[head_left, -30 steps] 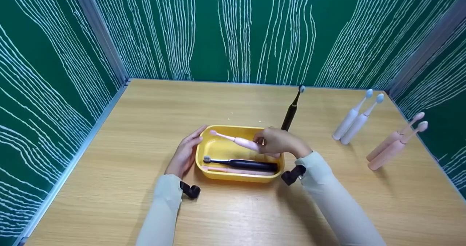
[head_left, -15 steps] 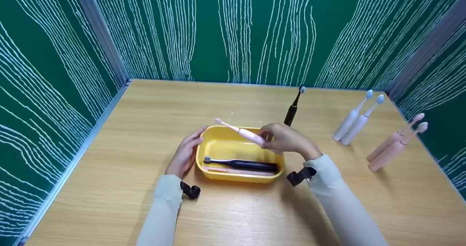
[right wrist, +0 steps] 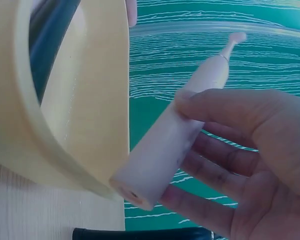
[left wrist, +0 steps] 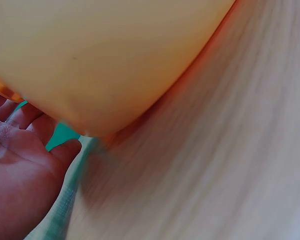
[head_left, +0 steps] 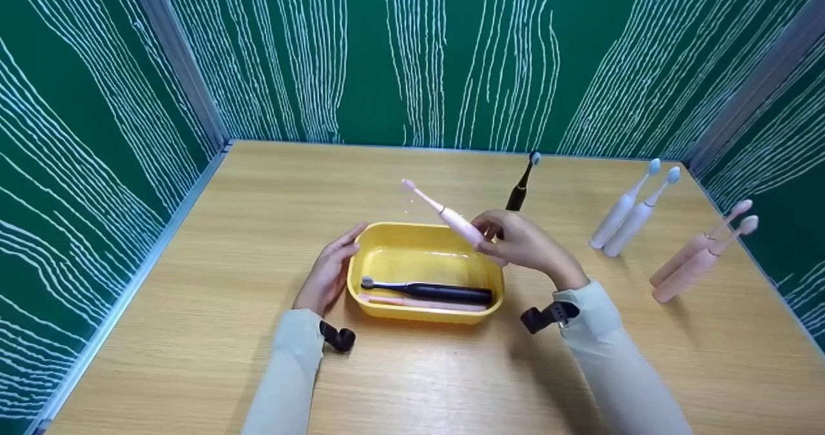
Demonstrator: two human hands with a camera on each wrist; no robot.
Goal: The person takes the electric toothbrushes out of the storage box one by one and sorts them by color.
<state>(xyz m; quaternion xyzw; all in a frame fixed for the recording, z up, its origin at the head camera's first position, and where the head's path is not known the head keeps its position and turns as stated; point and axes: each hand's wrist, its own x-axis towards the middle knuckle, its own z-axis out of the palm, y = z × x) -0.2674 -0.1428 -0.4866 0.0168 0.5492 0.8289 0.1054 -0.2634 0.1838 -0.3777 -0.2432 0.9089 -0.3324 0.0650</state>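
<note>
My right hand (head_left: 532,245) pinches a light pink electric toothbrush (head_left: 459,225) by its handle, above the back right of a yellow plastic bin (head_left: 419,318). The brush head points up and left. In the right wrist view, thumb and fingers close on the pink handle (right wrist: 162,145), its base toward the bin's rim. At the bin's left end rests my left hand (head_left: 325,277), fingers extended along the outside. The left wrist view shows its palm (left wrist: 22,170) beside the bin wall (left wrist: 110,65). Inside the bin lie a black electric toothbrush (head_left: 448,291) and a pink toothbrush (head_left: 412,303).
Behind my right hand stands a black electric toothbrush (head_left: 517,196), its lower part hidden. Two white toothbrushes with blue heads (head_left: 628,222) stand upright to the right. Farther right stand two pink ones (head_left: 689,267). Green panels (head_left: 367,67) with white lines enclose the wooden table (head_left: 193,280).
My right hand has lifted the pink toothbrush up and to the right, out of the bin, and its head has tilted upward. The left hand and the bin have stayed put.
</note>
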